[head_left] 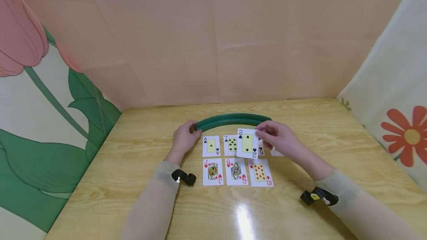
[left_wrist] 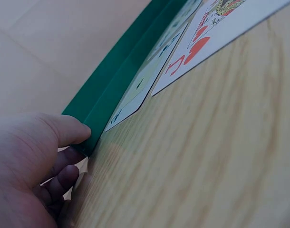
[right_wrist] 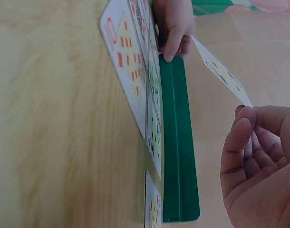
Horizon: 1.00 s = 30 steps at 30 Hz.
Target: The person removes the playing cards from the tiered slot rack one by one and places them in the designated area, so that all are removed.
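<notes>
A two of spades [head_left: 247,143] is pinched by its edge between the thumb and fingers of my right hand [head_left: 281,139]. In the right wrist view that card [right_wrist: 223,73] is raised off the table. My left hand [head_left: 184,139] grips the left end of a curved green card holder [head_left: 233,119], thumb on its front, as the left wrist view of the holder [left_wrist: 114,80] confirms. Below the holder lie the ace of clubs [head_left: 211,146] and seven of clubs [head_left: 230,145]. The raised card and right hand partly hide two more cards in that row.
A second row on the wooden table [head_left: 133,195] has the jack of hearts [head_left: 212,172], queen of hearts [head_left: 236,172] and ten of diamonds [head_left: 260,173]. A pink cloth [head_left: 213,47] hangs behind the table. Flower-patterned cloths flank it at left and right.
</notes>
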{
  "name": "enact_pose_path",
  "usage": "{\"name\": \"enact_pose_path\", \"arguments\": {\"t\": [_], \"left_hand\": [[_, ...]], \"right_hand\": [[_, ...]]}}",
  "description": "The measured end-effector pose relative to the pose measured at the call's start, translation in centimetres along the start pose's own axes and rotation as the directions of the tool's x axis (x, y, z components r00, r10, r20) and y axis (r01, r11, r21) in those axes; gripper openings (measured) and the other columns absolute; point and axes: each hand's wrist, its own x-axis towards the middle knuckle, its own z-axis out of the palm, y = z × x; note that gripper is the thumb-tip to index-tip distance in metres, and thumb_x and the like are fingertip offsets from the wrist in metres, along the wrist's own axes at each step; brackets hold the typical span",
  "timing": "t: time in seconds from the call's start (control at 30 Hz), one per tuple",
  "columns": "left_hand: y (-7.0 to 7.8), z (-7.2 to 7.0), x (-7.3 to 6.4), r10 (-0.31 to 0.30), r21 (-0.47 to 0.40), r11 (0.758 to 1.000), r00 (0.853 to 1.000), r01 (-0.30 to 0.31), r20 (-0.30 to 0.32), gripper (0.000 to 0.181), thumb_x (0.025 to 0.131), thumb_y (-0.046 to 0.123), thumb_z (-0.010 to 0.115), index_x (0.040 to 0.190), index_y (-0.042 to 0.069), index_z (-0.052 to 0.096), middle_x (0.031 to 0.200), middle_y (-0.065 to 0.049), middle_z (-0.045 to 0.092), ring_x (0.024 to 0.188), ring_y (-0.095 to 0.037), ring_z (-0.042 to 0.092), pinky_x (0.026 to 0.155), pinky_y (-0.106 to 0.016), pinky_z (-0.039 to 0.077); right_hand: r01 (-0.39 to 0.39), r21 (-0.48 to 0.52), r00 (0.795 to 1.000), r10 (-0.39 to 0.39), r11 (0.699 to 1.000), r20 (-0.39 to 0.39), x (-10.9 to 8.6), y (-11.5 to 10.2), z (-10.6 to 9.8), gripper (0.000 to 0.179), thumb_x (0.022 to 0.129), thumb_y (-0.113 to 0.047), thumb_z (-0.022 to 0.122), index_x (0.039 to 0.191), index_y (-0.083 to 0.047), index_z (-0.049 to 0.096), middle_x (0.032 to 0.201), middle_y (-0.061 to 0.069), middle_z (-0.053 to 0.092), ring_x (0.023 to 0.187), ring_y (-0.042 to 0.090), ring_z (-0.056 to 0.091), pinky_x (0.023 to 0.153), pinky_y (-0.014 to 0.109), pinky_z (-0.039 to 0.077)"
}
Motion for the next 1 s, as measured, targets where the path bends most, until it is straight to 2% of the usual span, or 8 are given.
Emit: {"name": "enact_pose_path", "arguments": {"t": [0.33,0.53,0.77,1.0], "left_hand": [[0.5,-0.2,-0.3,-0.001,-0.007,1.000,1.000,0.001,0.004,0.031,0.106,0.022,0.077,0.135,0.011,0.073,0.113,-0.008,0.072,0.100,-0.028,0.060,0.093,-0.046,0.049],[1.0,0.1,-0.1,0.000,0.005,1.000,1.000,0.000,0.006,0.032,0.106,0.024,0.077,0.135,0.012,0.073,0.114,-0.007,0.072,0.100,-0.029,0.060,0.094,-0.047,0.048],[1.3,0.3,-0.3,-0.003,0.008,1.000,1.000,0.003,0.017,0.033,0.106,0.024,0.077,0.136,0.012,0.072,0.117,-0.008,0.073,0.103,-0.028,0.062,0.097,-0.048,0.049],[1.5,0.4,-0.3,-0.010,-0.006,1.000,1.000,0.010,0.022,0.033,0.106,0.024,0.077,0.136,0.011,0.072,0.121,-0.009,0.074,0.106,-0.029,0.062,0.100,-0.049,0.049]], "right_hand": [[-0.047,-0.009,0.999,0.047,0.999,0.018,-2.5,0.7,-2.2,0.024,0.112,-0.022,0.069,0.127,-0.003,0.070,0.094,0.023,0.068,0.074,0.023,0.061,0.064,0.035,0.054],[-0.087,-0.050,0.996,0.089,0.995,0.024,-3.7,1.4,-3.2,0.028,0.112,-0.025,0.068,0.132,-0.005,0.070,0.093,0.017,0.067,0.077,0.025,0.062,0.067,0.035,0.054],[-0.120,-0.078,0.992,0.122,0.990,0.017,-5.0,1.6,-4.3,0.026,0.112,-0.026,0.069,0.129,-0.006,0.071,0.089,0.014,0.067,0.078,0.026,0.062,0.067,0.036,0.054],[-0.164,-0.109,0.985,0.169,0.980,0.035,-6.4,2.5,-5.7,0.032,0.113,-0.032,0.068,0.132,-0.006,0.068,0.091,0.014,0.065,0.081,0.027,0.062,0.069,0.035,0.053]]}}
